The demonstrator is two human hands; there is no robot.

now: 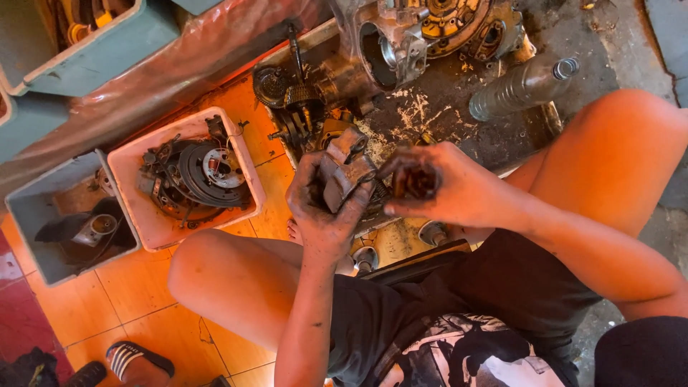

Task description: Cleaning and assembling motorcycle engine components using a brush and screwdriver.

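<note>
Between the person's knees, above the orange tiled floor (129, 287), the left hand (326, 204) is clenched around a small grey metal engine part (344, 168), gripping it from below with oily fingers. The right hand (437, 188) is closed on a dark, greasy piece (414, 180) held right against that part; blur keeps me from telling whether it is a tool or a second component. As a judgement, the strip-down looks well advanced: the engine case (423, 32) lies opened on a dirty tray (459, 115) with gears (294, 107) pulled out just beside it, and 1 pink tub (154, 233) already holds a removed round coil assembly (204, 172), while 1 grey bin (36, 236) next to it holds further pieces. What seems left is the work on the hand-held part itself. A clear plastic bottle (519, 87) lies on the tray, well apart from both hands.
</note>
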